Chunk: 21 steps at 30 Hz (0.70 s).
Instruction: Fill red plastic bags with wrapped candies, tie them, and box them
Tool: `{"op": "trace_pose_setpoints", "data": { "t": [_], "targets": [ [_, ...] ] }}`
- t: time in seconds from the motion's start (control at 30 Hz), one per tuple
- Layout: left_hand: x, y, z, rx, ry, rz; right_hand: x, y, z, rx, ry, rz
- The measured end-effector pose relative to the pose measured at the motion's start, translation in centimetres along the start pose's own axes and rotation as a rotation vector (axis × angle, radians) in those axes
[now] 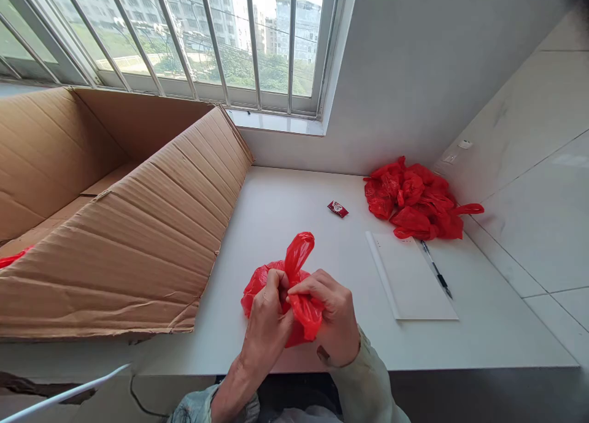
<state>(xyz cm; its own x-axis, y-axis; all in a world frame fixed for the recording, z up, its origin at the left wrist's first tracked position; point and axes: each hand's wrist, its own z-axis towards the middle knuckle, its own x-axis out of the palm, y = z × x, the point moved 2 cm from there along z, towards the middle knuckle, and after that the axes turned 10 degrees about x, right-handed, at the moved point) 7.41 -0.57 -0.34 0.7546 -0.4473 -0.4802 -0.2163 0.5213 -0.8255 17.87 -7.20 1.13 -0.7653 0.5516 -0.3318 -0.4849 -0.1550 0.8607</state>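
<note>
A red plastic bag rests on the white table near its front edge, with one handle loop standing up from its gathered top. My left hand pinches the bag at the gathered neck, thumb and fingers closed. Beside it, my right hand is closed on another part of the bag's top, and a piece of red plastic sticks out between the hands. The fingertips nearly meet at the neck. What the bag contains is hidden.
A large open cardboard box takes up the left, with a bit of red plastic inside. At the back right lies a pile of red plastic bags. A notepad, a pen and a small dark red packet lie on the table.
</note>
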Motion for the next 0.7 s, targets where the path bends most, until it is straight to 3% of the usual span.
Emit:
{"op": "trace_pose_setpoints", "data": {
  "t": [0.13,0.27,0.4,0.57,0.7],
  "targets": [
    [-0.2,0.2,-0.4,0.054,0.036,-0.041,0.9,1.7,-0.9,-0.170,0.121,-0.076],
    [-0.7,0.3,-0.4,0.102,0.101,-0.133,-0.1,1.3,-0.3,-0.170,0.194,-0.085],
    [-1.5,0.1,0.0,0.044,0.148,-0.136,-0.6,0.0,0.7,-0.147,0.342,-0.277],
    [-2.1,0.4,0.4,-0.006,0.166,-0.106,-0.6,-0.8,0.7,-0.169,0.199,-0.534],
    [-2.0,1.2,0.5,-0.061,0.151,-0.182,-0.9,-0.2,0.0,-0.186,0.061,-0.570]
  ]
}}
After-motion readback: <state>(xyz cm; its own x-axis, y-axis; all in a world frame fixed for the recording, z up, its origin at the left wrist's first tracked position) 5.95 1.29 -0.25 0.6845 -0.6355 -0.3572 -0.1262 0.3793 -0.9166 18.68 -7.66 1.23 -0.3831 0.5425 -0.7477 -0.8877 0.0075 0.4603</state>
